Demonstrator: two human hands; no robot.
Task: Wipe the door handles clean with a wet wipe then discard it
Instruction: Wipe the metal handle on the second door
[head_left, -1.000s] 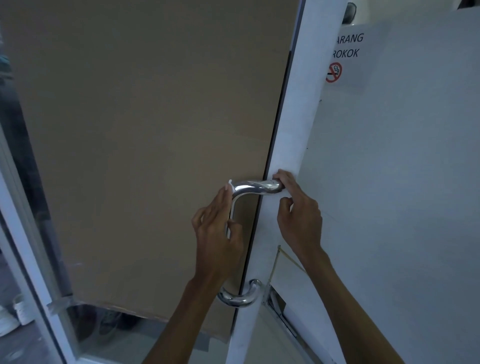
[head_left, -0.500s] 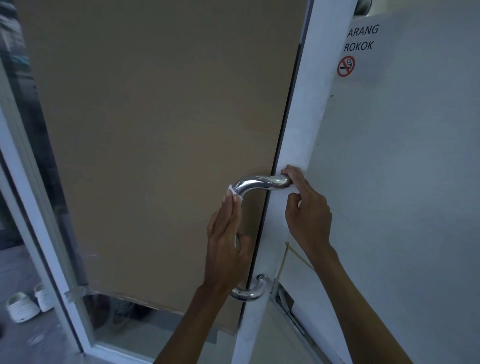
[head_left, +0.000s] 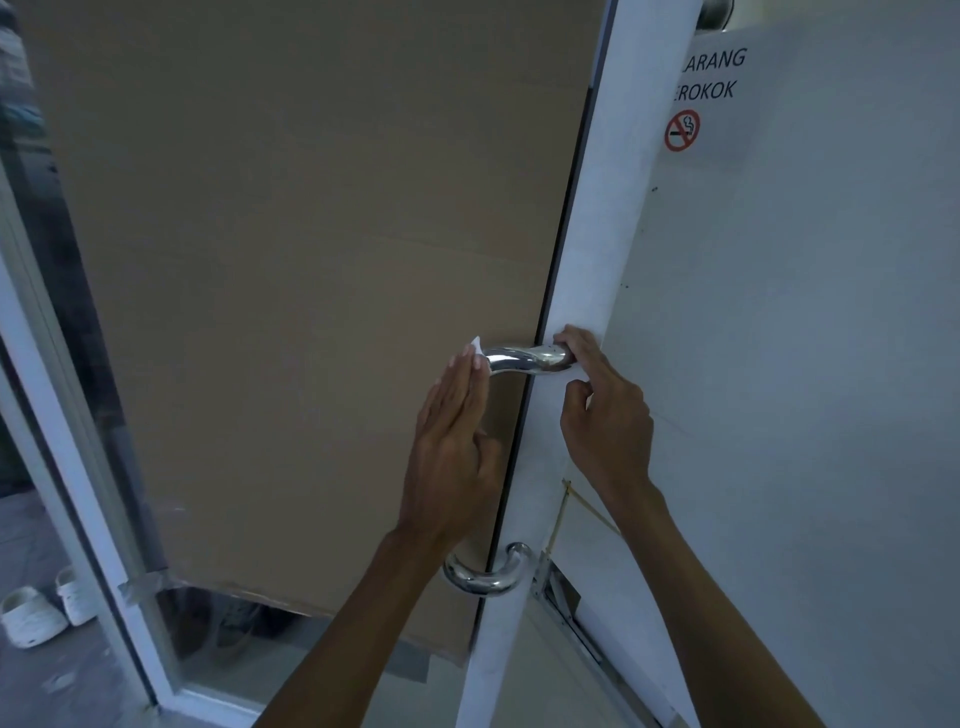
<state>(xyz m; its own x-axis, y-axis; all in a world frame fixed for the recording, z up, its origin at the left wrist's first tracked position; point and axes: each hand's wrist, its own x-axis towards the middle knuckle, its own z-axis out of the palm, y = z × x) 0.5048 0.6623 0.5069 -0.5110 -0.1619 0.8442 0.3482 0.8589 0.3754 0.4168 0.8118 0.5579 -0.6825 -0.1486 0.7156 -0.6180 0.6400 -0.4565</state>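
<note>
The scene is dim and bluish, with soft, even light and no hard shadows. The chrome door handle carries the only bright glare, a white streak along its upper bend (a smaller glint sits on its lower curve). Wide-angle distortion bows the door frame at the left edge. The far left margin is smeared and soft; the no-smoking sign reads sharply.
</note>
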